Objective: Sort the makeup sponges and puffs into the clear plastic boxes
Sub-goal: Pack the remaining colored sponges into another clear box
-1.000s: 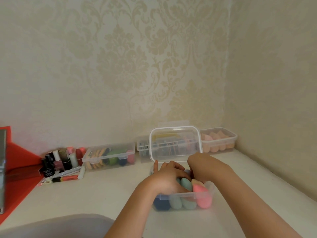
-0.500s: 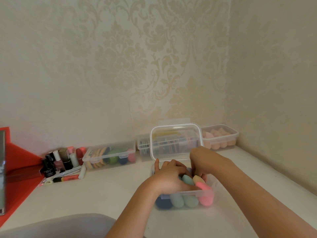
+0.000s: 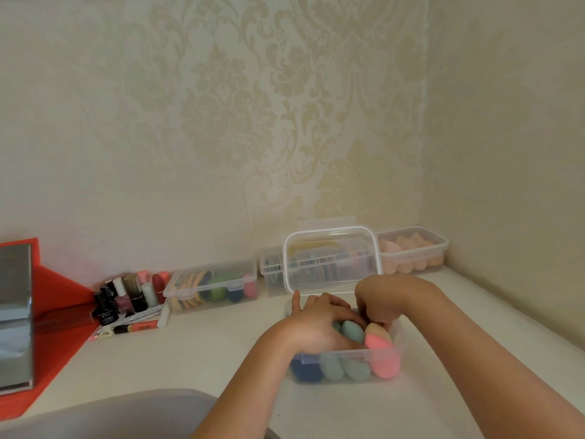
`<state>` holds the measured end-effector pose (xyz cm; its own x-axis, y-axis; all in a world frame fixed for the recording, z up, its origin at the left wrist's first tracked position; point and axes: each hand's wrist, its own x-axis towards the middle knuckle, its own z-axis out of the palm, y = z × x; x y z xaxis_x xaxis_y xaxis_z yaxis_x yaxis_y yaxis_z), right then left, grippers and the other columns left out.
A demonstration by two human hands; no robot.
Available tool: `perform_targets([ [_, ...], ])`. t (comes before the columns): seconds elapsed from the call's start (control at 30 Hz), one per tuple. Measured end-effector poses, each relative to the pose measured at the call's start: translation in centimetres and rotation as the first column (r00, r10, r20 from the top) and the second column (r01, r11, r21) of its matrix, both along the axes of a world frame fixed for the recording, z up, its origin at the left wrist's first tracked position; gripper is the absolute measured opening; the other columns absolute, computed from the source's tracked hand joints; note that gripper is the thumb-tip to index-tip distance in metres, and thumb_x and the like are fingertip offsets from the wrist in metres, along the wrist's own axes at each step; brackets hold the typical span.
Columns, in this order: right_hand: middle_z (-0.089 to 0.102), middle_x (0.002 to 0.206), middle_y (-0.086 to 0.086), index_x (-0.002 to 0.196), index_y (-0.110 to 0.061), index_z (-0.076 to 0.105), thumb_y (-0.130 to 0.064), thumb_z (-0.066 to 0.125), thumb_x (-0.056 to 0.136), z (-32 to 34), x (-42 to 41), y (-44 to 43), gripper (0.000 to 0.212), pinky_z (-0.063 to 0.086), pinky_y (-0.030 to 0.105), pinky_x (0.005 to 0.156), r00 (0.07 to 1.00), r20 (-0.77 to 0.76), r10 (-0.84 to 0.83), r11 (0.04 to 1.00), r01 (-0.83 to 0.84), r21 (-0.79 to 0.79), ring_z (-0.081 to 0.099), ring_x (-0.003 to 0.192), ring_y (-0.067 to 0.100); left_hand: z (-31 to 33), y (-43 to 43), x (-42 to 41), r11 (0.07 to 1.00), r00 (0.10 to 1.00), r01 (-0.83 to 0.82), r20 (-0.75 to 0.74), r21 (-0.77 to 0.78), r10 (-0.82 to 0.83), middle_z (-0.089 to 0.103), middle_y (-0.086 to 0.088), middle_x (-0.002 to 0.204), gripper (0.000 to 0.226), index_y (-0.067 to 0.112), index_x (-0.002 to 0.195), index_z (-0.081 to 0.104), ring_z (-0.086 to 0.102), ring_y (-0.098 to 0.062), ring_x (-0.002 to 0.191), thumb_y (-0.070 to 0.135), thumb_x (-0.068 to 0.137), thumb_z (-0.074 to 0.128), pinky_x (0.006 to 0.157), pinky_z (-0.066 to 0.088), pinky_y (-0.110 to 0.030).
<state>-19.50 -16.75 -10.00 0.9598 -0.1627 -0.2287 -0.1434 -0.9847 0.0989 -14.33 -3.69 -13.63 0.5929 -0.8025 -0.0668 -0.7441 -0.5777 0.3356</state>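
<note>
Where two walls of cream damask wallpaper (image 3: 221, 122) are meeting in a corner, a pale tabletop (image 3: 196, 343) is running beneath them. A red mat (image 3: 60, 308) is lying at its left end, with nail polish bottles (image 3: 126, 296) standing beside it. Three clear plastic boxes are lining the back wall: a left box (image 3: 218, 282) holding orange puffs and green, blue and pink sponges, a middle box (image 3: 270, 269) with contents too blurred to tell, and a right box (image 3: 414, 253) holding peach sponges. Nearer the person, a front box (image 3: 348, 354) is sitting open, its lid (image 3: 332, 258) standing upright behind it. Inside, a blue sponge (image 3: 305, 372), green sponges (image 3: 354, 370) and a pink sponge (image 3: 384, 359) are standing packed side by side. Both hands are reaching into this box, close together. The left hand (image 3: 319, 327) is lying over the green sponges with fingers bent. The right hand (image 3: 380, 299) is dipping curled fingers in beside the pink sponge. Whether either is gripping anything cannot be told.
</note>
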Motion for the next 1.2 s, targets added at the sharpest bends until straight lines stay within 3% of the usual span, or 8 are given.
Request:
perform_targets([
  [0.2,0.042,0.059,0.003,0.057,-0.011,0.045,-0.008,0.060,0.085,-1.2,0.3,0.0,0.032,0.032,0.023,0.046,0.977,0.197,-0.088,0.995,0.097,-0.035,0.043,0.052,0.015,-0.3,-0.2,0.3,1.000,1.000,-0.018,0.011,-0.014,0.018,0.041,0.014,0.132,0.032,0.048,0.113,0.060,0.027,-0.013,0.131,0.050,0.081,0.064,0.112,-0.018,-0.049],
  [0.37,0.035,0.069,0.002,0.060,-0.013,0.027,-0.014,0.060,0.087,-0.8,-0.6,1.0,0.043,0.035,0.026,0.069,0.919,0.386,-0.085,0.987,0.131,-0.095,0.061,0.102,0.026,-0.4,-0.6,-0.1,0.995,0.996,-0.090,0.017,-0.051,0.091,0.043,0.012,0.131,0.029,0.047,0.112,0.060,0.030,-0.013,0.132,0.047,0.083,0.062,0.110,-0.018,-0.049],
  [0.53,0.063,0.090,0.004,0.090,-0.008,0.065,-0.019,0.062,0.087,-0.5,-0.7,0.2,0.012,0.049,0.028,0.072,0.895,0.429,-0.122,0.992,0.100,0.074,0.063,0.096,0.024,-0.3,-0.8,-0.3,0.980,0.980,-0.191,0.040,-0.057,0.194,0.050,0.011,0.127,0.033,0.045,0.110,0.062,0.033,-0.018,0.129,0.057,0.080,0.058,0.111,-0.012,-0.053],
  [0.63,0.054,0.071,-0.003,0.066,-0.018,0.054,-0.027,0.056,0.090,0.0,-1.0,-0.8,0.026,0.036,0.022,0.051,0.812,0.536,-0.230,0.966,0.124,0.226,0.055,0.076,0.018,-0.6,-0.9,-0.2,0.957,0.958,-0.275,0.053,-0.094,0.281,0.058,0.009,0.114,0.038,0.039,0.107,0.058,0.042,-0.018,0.122,0.060,0.076,0.061,0.113,-0.005,-0.052],
  [0.8,0.057,0.116,-0.004,0.122,-0.020,0.049,-0.058,0.060,0.081,-0.8,-1.6,-1.1,0.057,0.047,0.027,0.081,0.874,0.392,-0.288,0.879,0.079,0.470,0.054,0.095,0.013,-0.6,-0.5,-0.6,0.889,0.949,-0.315,-0.093,-0.332,0.302,0.054,0.011,0.107,0.052,0.029,0.099,0.046,0.046,-0.011,0.108,0.061,0.066,0.072,0.115,0.007,-0.040],
  [0.93,0.058,0.119,0.002,0.128,-0.025,0.041,-0.050,0.060,0.086,-2.3,-0.7,-1.2,0.053,0.058,0.032,0.068,0.914,0.234,-0.332,0.779,0.125,0.615,0.062,0.095,0.021,-0.5,-0.1,-0.3,0.862,0.968,-0.230,-0.018,-0.452,0.249,0.033,0.011,0.118,0.059,0.029,0.113,0.049,0.032,-0.011,0.119,0.058,0.068,0.073,0.099,0.033,-0.025],
  [1.07,0.058,0.110,0.001,0.123,-0.020,0.046,-0.045,0.060,0.088,-2.5,-0.5,-2.4,0.045,0.058,0.028,0.062,0.919,0.204,-0.339,0.693,0.097,0.715,0.063,0.092,0.018,0.1,1.2,1.2,0.602,0.861,-0.306,0.056,-0.737,0.506,0.036,-0.001,0.133,0.057,0.020,0.128,0.046,0.029,-0.021,0.129,0.044,0.081,0.068,0.106,0.026,-0.031],
  [1.2,0.062,0.104,0.001,0.120,-0.016,0.051,-0.047,0.062,0.086,-3.0,-0.5,-3.3,0.048,0.055,0.024,0.062,0.922,0.158,-0.353,0.620,0.104,0.778,0.060,0.081,0.007,1.6,2.7,3.7,0.352,0.715,-0.681,-0.479,-0.642,0.510,0.039,-0.011,0.146,0.073,0.011,0.143,0.033,0.036,-0.028,0.134,0.049,0.086,0.058,0.112,0.028,-0.044],
])
